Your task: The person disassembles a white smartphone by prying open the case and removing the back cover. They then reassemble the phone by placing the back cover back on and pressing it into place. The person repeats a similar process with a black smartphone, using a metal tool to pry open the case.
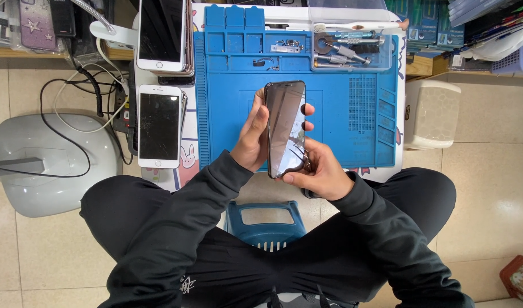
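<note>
A: What lies around the blue repair mat (353,131)?

B: The mat covers most of the bench (184,159). Left of the mat lie two white smartphones: one near its upper corner (161,34) on a stack of others, and one with a cracked screen (159,125) just below it. On the mat's far right corner sits a clear tray of screwdriver tools (347,51).

A: And the black smartphone (285,128)?

B: It is held upright above the middle of the mat, clear of it. The left hand (253,137) is closed around its left edge, fingertips showing at the right edge. The right hand (318,171) grips the lower corner, thumb on the glass.

A: How would it handle?

B: Light, stiff and flat, I would judge. The glass face looks glossy, so likely slippery, and fragile, as the cracked one beside the mat suggests. The long side edges look the safest hold, not the screen.
</note>
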